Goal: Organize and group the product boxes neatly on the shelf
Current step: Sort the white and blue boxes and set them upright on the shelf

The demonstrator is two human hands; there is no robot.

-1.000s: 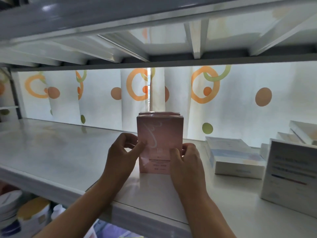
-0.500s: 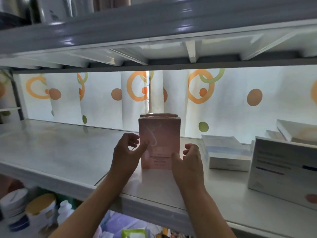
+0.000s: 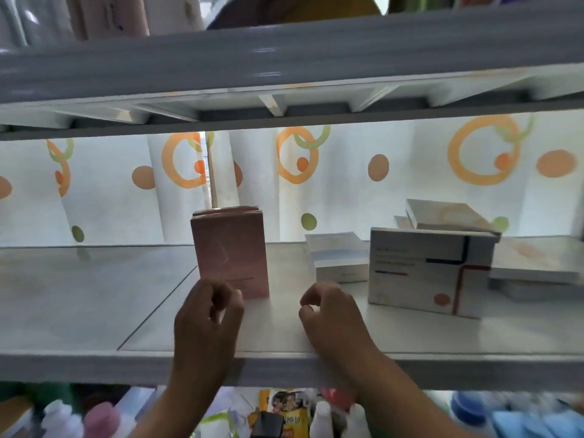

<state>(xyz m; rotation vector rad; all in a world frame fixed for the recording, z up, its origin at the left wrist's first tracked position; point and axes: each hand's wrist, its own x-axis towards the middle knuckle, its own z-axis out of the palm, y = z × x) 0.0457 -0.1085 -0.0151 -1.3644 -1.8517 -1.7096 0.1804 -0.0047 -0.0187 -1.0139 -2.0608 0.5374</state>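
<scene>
We have the pink box [image 3: 232,256] standing upright mid-shelf [image 3: 94,295], and our left hand [image 3: 205,314] and right hand [image 3: 328,314] hang loosely curled before it, holding nothing. Next, we judge, comes gathering the white boxes [image 3: 429,273] beside it.
</scene>
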